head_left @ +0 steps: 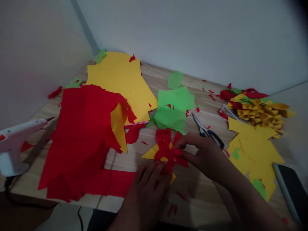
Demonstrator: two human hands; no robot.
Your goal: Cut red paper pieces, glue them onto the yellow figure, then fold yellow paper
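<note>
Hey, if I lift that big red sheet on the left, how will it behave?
The red sheet would probably flop, since its surface sags and creases. It's likely light for its size, as its edge looks thin. Ragged edges suggest it may tear easily.

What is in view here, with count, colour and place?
Layered piece: 1, red and yellow, front centre
Glue gun: 1, white, left edge
Cabling: some, black, lower left
Red material: uncounted, red, left
Yellow sheets: several, yellow, both sides
Green pieces: several, green, scattered
Scissors: 1, dark-handled, right
Folded pieces: many, yellow, back right
White strips: several, white, back right
Phone-like device: 1, dark, right edge
Red scraps: many, red, scattered
Table: 1, light wood, beneath
Walls: 3, pale, around
Left hand: 1, bare, on layered piece
Right hand: 1, bare, at its right
</note>
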